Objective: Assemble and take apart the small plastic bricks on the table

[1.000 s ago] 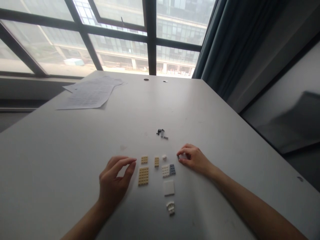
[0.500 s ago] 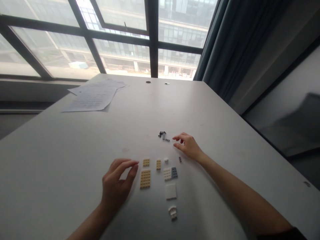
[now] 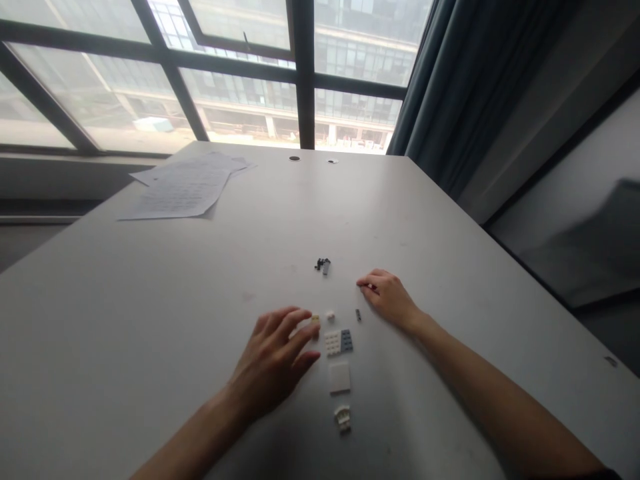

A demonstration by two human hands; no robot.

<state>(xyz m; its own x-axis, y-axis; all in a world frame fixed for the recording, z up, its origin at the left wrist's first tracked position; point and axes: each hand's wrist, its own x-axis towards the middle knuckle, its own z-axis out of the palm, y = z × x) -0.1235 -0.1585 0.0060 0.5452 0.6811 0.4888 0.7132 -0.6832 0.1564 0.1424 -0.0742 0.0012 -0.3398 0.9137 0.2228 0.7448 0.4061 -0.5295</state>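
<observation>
My left hand [image 3: 280, 357] is open, its fingers spread over the tan brick plates. Only part of one tan plate [image 3: 315, 319] shows by its fingertips; the others are hidden under it. My right hand [image 3: 385, 293] pinches a small grey toy brick piece [image 3: 359, 285], mostly covered by the fingers. Just below that hand lies another narrow grey piece [image 3: 358, 315]. Between the hands are a small white piece [image 3: 331, 317], a white studded plate [image 3: 333, 343] beside a blue-grey plate [image 3: 347, 341], a smooth white tile [image 3: 339, 378] and a white arched piece [image 3: 343, 419].
Small black pieces [image 3: 320, 264] and a light grey piece [image 3: 327, 267] lie together farther up the white table [image 3: 425, 233]. Printed papers [image 3: 180, 190] rest at the far left. Windows stand behind the table, with a dark curtain [image 3: 430, 87] at the right.
My left hand has moved right, over the tan plates, and its fingers have spread. My right hand has drawn slightly right and closed; a small grey piece has left the spot beside the black pieces.
</observation>
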